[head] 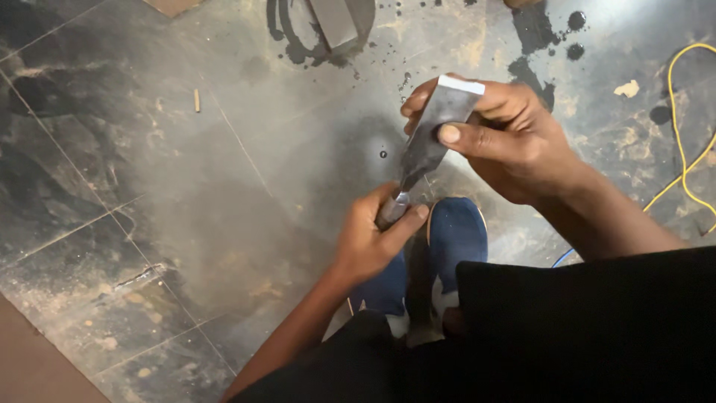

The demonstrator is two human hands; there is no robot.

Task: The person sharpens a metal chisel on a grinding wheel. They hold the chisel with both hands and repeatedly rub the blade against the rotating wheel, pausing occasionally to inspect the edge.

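Dusty dark stone floor tiles (149,224) spread beneath the person. Their right hand (507,134) pinches the broad end of a flat grey metal chisel blade (436,130), while the left hand (373,235), just below it, closes around the blade's narrow lower end. Blue shoes (455,239) sit directly under both hands.

Blue shoes (447,246) directly beneath the hands; yellow cable (680,134) well to their right; grey block (333,21) on dark stains above; small wooden peg (197,100) far left; dusty tiled floor (149,224).
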